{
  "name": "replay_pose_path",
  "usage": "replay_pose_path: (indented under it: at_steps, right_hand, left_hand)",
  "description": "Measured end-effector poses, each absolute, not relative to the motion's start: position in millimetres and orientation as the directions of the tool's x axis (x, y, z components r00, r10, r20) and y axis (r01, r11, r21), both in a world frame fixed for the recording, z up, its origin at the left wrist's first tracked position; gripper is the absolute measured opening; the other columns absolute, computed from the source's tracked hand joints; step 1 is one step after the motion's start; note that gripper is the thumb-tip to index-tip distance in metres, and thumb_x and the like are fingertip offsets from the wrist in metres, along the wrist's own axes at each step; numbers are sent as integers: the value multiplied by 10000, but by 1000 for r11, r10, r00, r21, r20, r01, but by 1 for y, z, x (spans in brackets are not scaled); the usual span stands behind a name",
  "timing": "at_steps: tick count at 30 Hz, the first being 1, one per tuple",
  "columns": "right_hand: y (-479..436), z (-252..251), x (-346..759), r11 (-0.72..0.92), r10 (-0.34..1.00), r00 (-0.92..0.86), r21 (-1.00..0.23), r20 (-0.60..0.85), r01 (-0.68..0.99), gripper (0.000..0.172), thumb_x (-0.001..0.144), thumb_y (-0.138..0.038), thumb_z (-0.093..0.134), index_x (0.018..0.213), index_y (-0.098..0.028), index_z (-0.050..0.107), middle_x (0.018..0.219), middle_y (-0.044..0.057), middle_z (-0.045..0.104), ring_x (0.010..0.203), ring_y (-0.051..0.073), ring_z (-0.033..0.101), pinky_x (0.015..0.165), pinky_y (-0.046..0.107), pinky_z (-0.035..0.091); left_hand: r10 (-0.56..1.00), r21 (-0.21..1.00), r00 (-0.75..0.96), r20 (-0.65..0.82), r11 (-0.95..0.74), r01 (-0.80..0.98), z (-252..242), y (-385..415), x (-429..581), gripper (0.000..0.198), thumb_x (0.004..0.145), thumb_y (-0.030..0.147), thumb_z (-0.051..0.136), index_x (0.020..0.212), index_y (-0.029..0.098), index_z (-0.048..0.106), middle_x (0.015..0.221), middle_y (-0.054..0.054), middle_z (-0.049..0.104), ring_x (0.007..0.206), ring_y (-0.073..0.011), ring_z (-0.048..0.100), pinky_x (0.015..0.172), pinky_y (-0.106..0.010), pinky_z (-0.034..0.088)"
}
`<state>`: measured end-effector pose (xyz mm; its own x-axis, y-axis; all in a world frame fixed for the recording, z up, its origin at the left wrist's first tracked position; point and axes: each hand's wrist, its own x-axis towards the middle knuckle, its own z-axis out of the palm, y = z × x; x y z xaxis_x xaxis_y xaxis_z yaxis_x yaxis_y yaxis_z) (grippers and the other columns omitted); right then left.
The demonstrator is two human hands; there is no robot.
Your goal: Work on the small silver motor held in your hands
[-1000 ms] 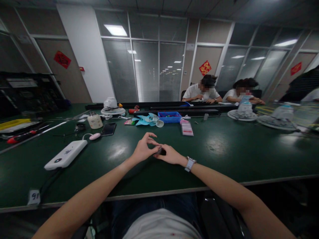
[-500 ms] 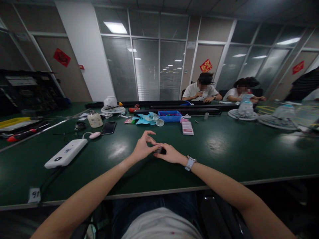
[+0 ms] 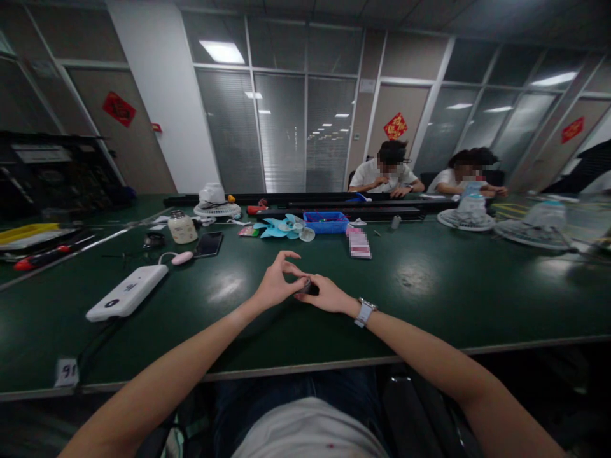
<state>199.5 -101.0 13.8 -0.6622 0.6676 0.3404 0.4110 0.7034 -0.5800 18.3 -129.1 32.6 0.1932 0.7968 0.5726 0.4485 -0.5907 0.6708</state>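
Note:
Both my hands meet above the green table (image 3: 238, 343), around a small dark metallic part (image 3: 306, 287) that looks round. My right hand (image 3: 325, 295) curls its fingers and thumb about it from the right. From the left, the thumb of my left hand (image 3: 278, 282) presses at the top of the part, while its index finger arches up and away. Much of the part is hidden by my fingers, so its exact kind is unclear.
Ahead lie a light-blue fan blade (image 3: 285, 228), a blue tray (image 3: 326, 222) with small items and a pink-and-white pack (image 3: 359, 243). Leftward are a white power strip (image 3: 128, 294), a phone (image 3: 209, 244) and a jar (image 3: 182, 228). Two people sit opposite, near white fan parts (image 3: 465, 218).
My left thumb has shifted very slightly over the top of the part. Otherwise both hands hold nearly the same pose and place.

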Motion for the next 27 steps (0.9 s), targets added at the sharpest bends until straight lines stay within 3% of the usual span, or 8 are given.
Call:
replay_pose_path:
  at_steps: [13,27]
  right_hand:
    - [-103,16,200,707,659,-664,-594,354,384,541,819,-335,701,1311,-162,556,1098,100,681,934,223,615,824,356,463]
    - [-104,19,199,694,670,-666,-594,326,407,411,827,-365,691,1168,-144,627,960,76,677,840,198,604,728,303,459]
  left_hand:
    - [814,707,156,559,-566,424,33,-129,18,511,722,293,764,1126,207,462,731,19,704,814,-196,699,807,-325,507]
    - [827,711,99,553,-530,462,34,-131,21,467,720,362,762,1051,218,466,665,56,669,707,-178,698,728,-295,509]
